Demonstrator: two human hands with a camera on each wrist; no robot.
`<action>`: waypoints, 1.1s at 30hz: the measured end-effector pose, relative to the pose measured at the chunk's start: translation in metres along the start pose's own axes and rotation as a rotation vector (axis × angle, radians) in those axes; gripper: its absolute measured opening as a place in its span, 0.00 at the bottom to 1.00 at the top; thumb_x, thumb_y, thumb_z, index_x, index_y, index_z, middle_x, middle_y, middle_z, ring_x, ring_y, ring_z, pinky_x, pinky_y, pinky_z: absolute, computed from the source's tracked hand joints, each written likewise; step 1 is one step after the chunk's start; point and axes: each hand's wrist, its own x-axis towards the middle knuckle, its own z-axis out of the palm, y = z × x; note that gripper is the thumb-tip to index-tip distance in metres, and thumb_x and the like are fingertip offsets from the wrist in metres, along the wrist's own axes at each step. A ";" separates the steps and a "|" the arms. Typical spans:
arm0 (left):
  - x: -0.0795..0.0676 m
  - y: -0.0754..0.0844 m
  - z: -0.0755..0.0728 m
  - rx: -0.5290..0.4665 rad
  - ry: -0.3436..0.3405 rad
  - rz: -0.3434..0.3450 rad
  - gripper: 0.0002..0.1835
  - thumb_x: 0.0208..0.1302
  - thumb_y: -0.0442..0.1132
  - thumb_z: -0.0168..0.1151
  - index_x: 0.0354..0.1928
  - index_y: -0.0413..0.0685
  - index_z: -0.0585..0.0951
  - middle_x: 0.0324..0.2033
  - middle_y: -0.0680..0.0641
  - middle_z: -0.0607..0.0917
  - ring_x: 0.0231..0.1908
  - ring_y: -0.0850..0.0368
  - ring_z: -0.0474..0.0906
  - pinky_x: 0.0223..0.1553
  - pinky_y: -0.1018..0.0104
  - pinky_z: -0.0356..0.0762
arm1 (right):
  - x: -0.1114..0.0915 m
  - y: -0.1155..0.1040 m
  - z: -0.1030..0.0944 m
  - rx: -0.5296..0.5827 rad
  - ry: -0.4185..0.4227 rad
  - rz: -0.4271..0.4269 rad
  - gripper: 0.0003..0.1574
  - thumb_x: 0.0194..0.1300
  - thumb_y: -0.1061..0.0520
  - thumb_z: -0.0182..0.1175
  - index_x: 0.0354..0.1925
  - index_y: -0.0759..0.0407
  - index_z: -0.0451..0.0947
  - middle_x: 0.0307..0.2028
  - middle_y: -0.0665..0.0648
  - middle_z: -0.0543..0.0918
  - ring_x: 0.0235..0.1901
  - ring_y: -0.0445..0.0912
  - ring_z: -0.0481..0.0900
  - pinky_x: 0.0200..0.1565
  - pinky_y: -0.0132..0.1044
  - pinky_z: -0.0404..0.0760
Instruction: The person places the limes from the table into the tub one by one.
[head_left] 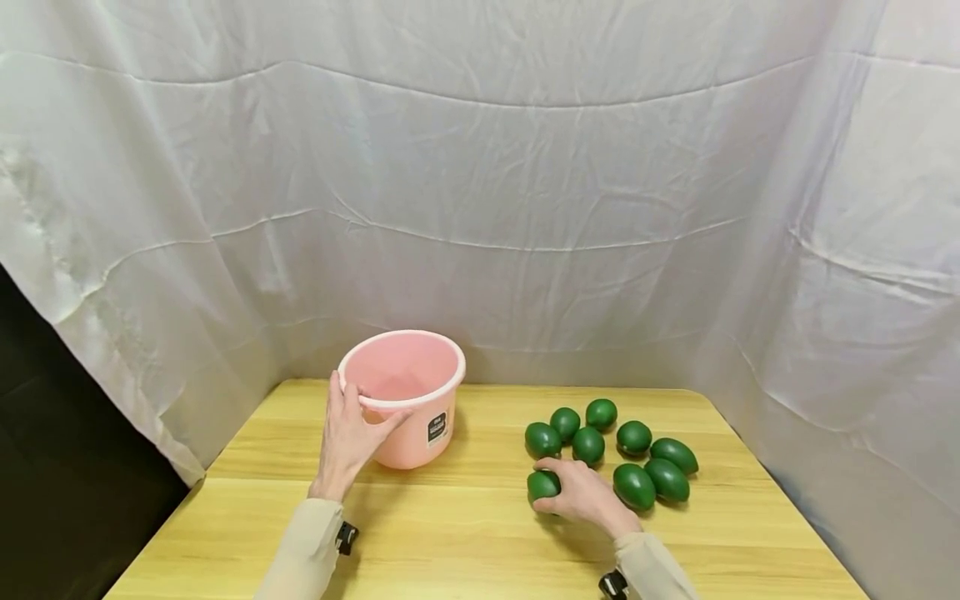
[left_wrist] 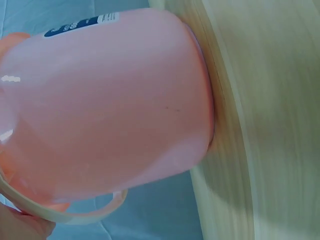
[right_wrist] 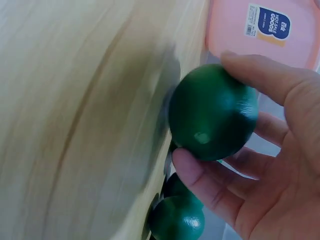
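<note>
A pink bucket [head_left: 408, 437] with a white rim and a dark label stands at the left of the table. My left hand [head_left: 348, 433] grips its near left rim, fingers over the edge and thumb across the front. In the left wrist view, the bucket's side [left_wrist: 115, 110] fills much of the picture and only a little of the hand [left_wrist: 22, 225] shows by the rim. My right hand [head_left: 585, 498] holds a smooth, dark green avocado [right_wrist: 212, 112] between thumb and fingers, close over the table. The bucket's handle [left_wrist: 92, 216] hangs beside its wall.
Several more green avocados [head_left: 588, 446] lie loosely grouped beyond and right of my right hand. The wooden table [head_left: 465, 533] has its far edge close to a hanging pale grey cloth [head_left: 517, 292], which also encloses the sides.
</note>
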 end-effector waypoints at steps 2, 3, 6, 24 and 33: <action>-0.001 -0.001 -0.001 -0.005 -0.012 0.004 0.43 0.41 0.68 0.75 0.43 0.40 0.69 0.72 0.37 0.56 0.65 0.39 0.64 0.58 0.35 0.73 | 0.003 -0.001 0.001 0.024 0.013 0.002 0.35 0.57 0.44 0.70 0.60 0.55 0.75 0.51 0.57 0.84 0.45 0.50 0.83 0.45 0.51 0.82; -0.001 -0.001 -0.001 -0.006 -0.019 0.006 0.42 0.41 0.68 0.75 0.42 0.41 0.69 0.73 0.37 0.55 0.65 0.38 0.63 0.58 0.35 0.72 | 0.005 -0.001 0.001 0.036 0.021 0.001 0.35 0.58 0.44 0.69 0.61 0.54 0.75 0.53 0.57 0.83 0.47 0.51 0.83 0.47 0.52 0.82; -0.001 -0.003 -0.002 -0.017 -0.041 0.024 0.42 0.41 0.67 0.75 0.43 0.41 0.70 0.71 0.38 0.58 0.62 0.39 0.65 0.57 0.35 0.74 | 0.010 -0.004 0.002 0.076 0.041 -0.011 0.33 0.62 0.43 0.65 0.62 0.53 0.74 0.56 0.58 0.81 0.51 0.53 0.81 0.50 0.54 0.81; -0.005 -0.004 -0.009 -0.036 -0.143 -0.031 0.36 0.48 0.67 0.72 0.43 0.47 0.68 0.77 0.43 0.48 0.71 0.31 0.55 0.58 0.31 0.70 | 0.054 -0.046 -0.022 0.345 0.216 0.003 0.33 0.61 0.41 0.66 0.63 0.42 0.70 0.58 0.53 0.78 0.45 0.45 0.80 0.41 0.40 0.81; -0.006 -0.008 -0.004 -0.050 -0.082 0.008 0.35 0.47 0.62 0.75 0.42 0.46 0.68 0.75 0.37 0.51 0.72 0.32 0.53 0.61 0.31 0.67 | 0.074 -0.070 -0.036 0.371 0.359 -0.042 0.35 0.56 0.41 0.72 0.60 0.42 0.74 0.54 0.49 0.81 0.45 0.46 0.80 0.45 0.42 0.81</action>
